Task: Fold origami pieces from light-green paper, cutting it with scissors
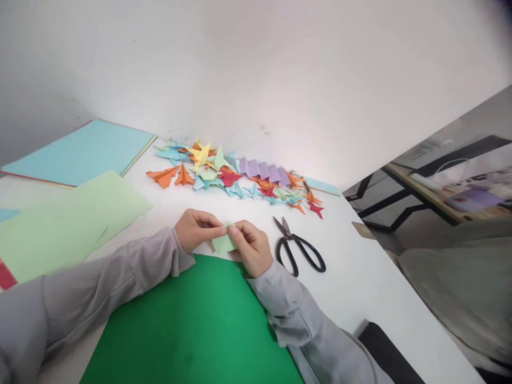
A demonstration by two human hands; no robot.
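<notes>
A small folded piece of light green paper (223,244) is held up between both hands, just past the far edge of a dark green sheet (192,320). My left hand (197,230) pinches its upper left side between thumb and fingers. On the other side, my right hand (252,248) grips it with the thumb in front; the fingers behind the paper are partly hidden. Black-handled scissors (296,242) lie to the right of my right hand, blades slightly apart and pointing away from me.
Folded paper shapes in several colours, such as a yellow one (201,154), lie along the wall, with a pleated purple strip (264,172) among them. Large light green sheets (76,218) and a blue-topped stack (88,149) lie left. A black object (386,352) rests at lower right, near the table edge.
</notes>
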